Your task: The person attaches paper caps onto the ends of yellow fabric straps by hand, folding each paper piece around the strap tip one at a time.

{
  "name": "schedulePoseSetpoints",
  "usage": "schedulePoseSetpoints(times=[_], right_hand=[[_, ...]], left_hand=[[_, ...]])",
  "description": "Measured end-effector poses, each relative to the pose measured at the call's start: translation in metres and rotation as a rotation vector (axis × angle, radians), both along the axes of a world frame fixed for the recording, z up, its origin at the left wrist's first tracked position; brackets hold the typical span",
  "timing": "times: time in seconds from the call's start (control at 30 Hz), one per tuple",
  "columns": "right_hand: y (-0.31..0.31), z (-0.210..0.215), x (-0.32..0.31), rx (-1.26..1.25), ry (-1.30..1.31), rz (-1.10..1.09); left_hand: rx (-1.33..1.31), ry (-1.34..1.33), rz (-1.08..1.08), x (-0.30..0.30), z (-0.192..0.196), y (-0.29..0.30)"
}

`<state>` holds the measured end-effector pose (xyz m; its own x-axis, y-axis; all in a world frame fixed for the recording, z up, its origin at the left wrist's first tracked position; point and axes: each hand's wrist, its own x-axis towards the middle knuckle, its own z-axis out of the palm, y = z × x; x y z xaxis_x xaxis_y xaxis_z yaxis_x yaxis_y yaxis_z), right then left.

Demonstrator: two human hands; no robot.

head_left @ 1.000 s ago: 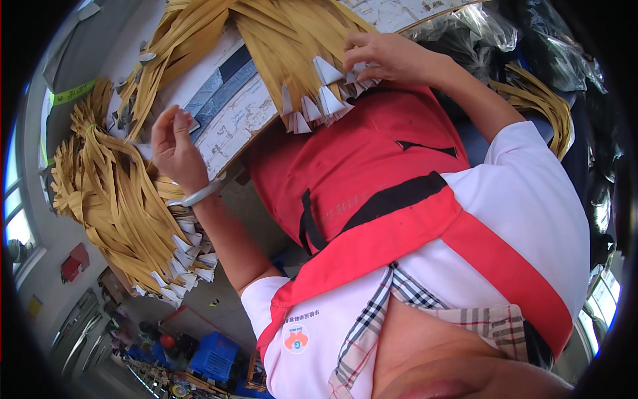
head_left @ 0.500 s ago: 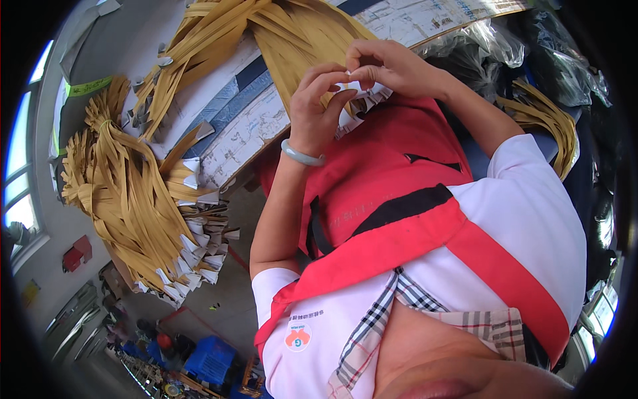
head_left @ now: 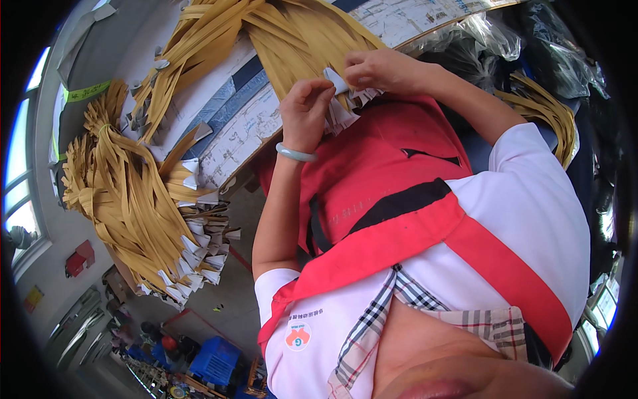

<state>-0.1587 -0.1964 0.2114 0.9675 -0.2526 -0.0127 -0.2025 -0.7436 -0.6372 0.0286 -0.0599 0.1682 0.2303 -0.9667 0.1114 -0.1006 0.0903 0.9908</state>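
Left hand (head_left: 306,114): is pinching thumb and fingertips nearly together beside a white end tab (head_left: 337,81); cannot tell if gripping it. Right hand (head_left: 380,71): is resting half-curled at the same tabs, hold hidden. Mustard strips (head_left: 302,40) are lying across the table (head_left: 249,116), tabbed ends overhanging toward the red apron (head_left: 379,153), probably for easy reach. Leftward, a tied bundle (head_left: 133,206) is hanging, its binding likely keeping strips together.

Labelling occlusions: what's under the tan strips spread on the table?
The scuffed white tabletop and a blue band run up to the tan strips, whose white ends overlap the red apron in view. What lies directly beneath the strips is covered.
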Motion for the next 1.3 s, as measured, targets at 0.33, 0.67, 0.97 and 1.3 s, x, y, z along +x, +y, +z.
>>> schedulePoseSetpoints(times=[0.33,0.67,0.97,1.3], right_hand=[[-0.002,0.027,0.027,0.708,-0.243,-0.097],[-0.017,0.031,0.062,0.814,-0.103,0.088],[-0.016,0.038,0.069,0.802,-0.034,-0.018],[0.014,0.025,0.073,0.298,-0.437,-0.193]], left_hand=[[-0.169,0.095,-0.053,0.014,0.033,-0.006],[-0.066,0.376,-0.180,0.056,0.036,-0.011],[-0.030,0.390,-0.137,0.061,0.035,-0.006],[-0.206,0.211,0.293,0.027,0.034,-0.001]])
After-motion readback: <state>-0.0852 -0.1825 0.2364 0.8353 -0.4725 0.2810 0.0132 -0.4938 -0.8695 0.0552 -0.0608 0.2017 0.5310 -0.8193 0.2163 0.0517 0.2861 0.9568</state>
